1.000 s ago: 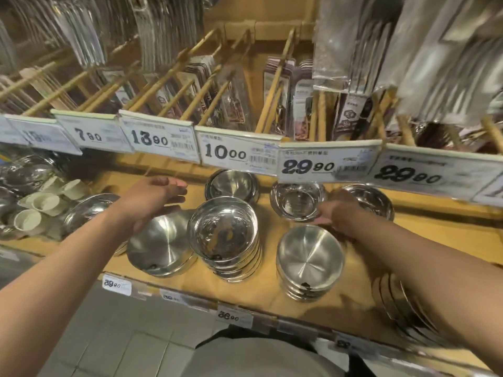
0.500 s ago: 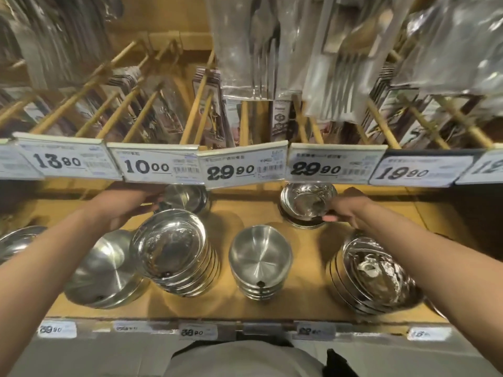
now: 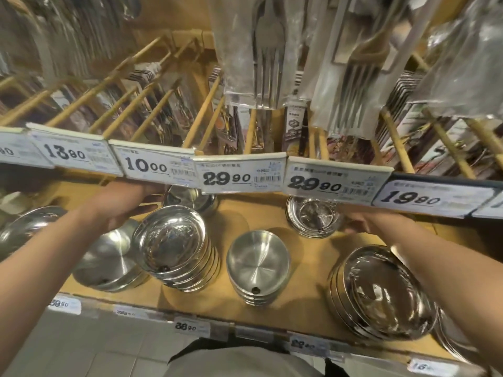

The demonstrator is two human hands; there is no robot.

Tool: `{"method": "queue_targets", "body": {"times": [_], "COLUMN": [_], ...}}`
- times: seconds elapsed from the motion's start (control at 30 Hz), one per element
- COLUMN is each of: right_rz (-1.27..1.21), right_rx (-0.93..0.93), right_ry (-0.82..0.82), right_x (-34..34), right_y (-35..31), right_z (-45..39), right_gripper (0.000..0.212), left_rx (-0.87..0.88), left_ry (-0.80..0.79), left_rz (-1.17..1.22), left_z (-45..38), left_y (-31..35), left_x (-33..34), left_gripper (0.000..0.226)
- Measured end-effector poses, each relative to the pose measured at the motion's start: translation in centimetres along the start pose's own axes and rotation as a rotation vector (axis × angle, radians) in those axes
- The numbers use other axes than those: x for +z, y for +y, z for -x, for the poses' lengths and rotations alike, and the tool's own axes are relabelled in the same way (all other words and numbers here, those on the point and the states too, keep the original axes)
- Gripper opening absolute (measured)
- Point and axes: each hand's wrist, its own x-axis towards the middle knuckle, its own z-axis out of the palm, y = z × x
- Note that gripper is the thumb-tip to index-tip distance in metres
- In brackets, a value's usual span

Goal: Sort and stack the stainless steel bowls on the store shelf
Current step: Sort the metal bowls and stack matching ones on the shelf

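Round, shiny steel bowls [image 3: 257, 263] stand in stacks on the wooden shelf [image 3: 307, 257]; left hand [image 3: 128, 205] is open, right hand [image 3: 356, 221] touches back stack [image 3: 313, 216], grip unclear.

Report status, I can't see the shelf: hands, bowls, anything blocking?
Left hand reaching toward back-left bowls, grip hidden. Right hand at back-right bowl stack. Price tags hide the fingertips.

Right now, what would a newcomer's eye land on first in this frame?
Probably the shiny stacks of stainless steel bowls on the wooden shelf, notably the mirror-bright stack at centre-left and the brushed stack in the middle. Next, the row of price tags above them, such as the 29.90 tag, with both arms reaching underneath.
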Motion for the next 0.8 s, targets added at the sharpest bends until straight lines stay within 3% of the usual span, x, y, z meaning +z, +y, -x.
{"method": "queue_targets", "body": {"times": [0.07,0.3,0.4,0.63,0.8], "right_rz": [-0.025,-0.245,-0.17,-0.101,-0.158], "right_rx": [0.143,0.022,0.002,0.025,-0.076], "right_ry": [-0.053,-0.218,-0.194,-0.237,-0.312], "right_x": [0.4,0.3,-0.2,-1.5,-1.8], "right_y": [0.1,0.9,0.5,0.2,-0.3], "right_z": [-0.3,-1.1,-0.3,3.5,6.9], "right_gripper": [0.024,0.019,0.015,0.008,0.036], "left_rx": [0.006,-0.015,0.045,0.113,0.162], "left_ry": [0.021,0.198,0.176,0.071,0.08], "left_rz": [-0.011,0.059,0.075,-0.003,-0.034], "left_z": [1.0,3.6,4.7,6.9,8.3], "left_y": [0.3,0.9,2.3,4.6,5.2], "left_x": [0.1,-0.4,0.5,4.5,8.2], "left_gripper": [0.015,0.011,0.027,0.021,0.015]}}
